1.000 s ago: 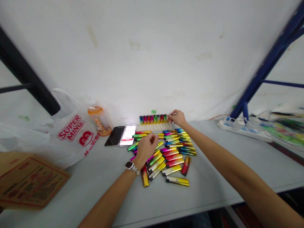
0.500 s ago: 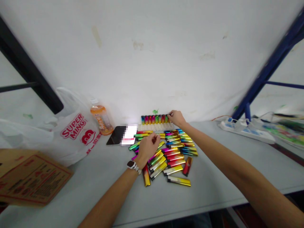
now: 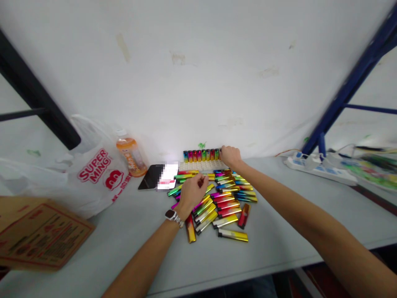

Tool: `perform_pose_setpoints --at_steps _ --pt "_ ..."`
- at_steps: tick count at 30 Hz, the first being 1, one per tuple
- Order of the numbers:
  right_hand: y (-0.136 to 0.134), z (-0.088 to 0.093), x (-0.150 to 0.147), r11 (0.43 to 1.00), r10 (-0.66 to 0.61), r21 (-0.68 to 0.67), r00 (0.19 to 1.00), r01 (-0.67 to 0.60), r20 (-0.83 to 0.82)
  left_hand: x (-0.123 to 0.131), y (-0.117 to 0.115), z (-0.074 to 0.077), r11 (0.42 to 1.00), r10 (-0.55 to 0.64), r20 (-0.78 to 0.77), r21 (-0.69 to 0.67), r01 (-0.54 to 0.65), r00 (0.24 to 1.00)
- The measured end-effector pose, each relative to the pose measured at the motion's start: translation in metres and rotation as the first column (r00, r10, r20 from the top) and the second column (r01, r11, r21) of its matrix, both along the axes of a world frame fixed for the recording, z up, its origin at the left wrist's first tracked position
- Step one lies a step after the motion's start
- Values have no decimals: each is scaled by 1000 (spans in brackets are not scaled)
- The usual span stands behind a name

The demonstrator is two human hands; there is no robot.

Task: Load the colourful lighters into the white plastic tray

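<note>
Metallic multicoloured lighters (image 3: 228, 205) lie in a loose pile on the grey table. Behind them a white tray with a grid of holes (image 3: 203, 165) holds a row of upright lighters (image 3: 199, 155) along its back edge. At the right end of that row, my right hand (image 3: 231, 156) has its fingers closed on a lighter, mostly hidden by the fingers. My left hand (image 3: 194, 190), a watch on its wrist, hovers over or rests on the left part of the pile. Its fingers are curled together; whether anything is in them cannot be made out.
Left of the tray lie a dark tablet or phone (image 3: 151, 177) and an orange drink bottle (image 3: 132, 155). A white plastic bag (image 3: 99, 178) and a cardboard box (image 3: 46, 231) stand further left. At the right is a power strip (image 3: 319, 167) near a blue metal frame (image 3: 341, 95).
My right hand has turned slightly, its fingers lower at the right end of the row. My left hand keeps its place; the whole view has shifted a little.
</note>
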State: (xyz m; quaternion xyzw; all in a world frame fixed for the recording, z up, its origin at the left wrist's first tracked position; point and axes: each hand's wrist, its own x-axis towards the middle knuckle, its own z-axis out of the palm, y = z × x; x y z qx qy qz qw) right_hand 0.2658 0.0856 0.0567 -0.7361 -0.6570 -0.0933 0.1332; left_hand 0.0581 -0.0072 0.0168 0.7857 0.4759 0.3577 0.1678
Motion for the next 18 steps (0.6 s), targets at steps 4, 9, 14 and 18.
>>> perform_pose_setpoints --at_steps 4,9,14,18 --pt "-15 -4 -13 999 52 -17 996 -51 76 0 0 0 1000 7 -32 23 -6 999" --pt "-28 -16 -21 1000 -11 21 999 10 43 0 1 -1 999 17 -46 32 -15 999" --pt "-32 -34 -14 1000 -27 0 1000 27 12 0 1 0 999 24 -60 31 -22 998" --pt "-35 -41 -5 993 -30 -112 999 25 -45 -1 2 -1 999 39 -78 39 -36 996"
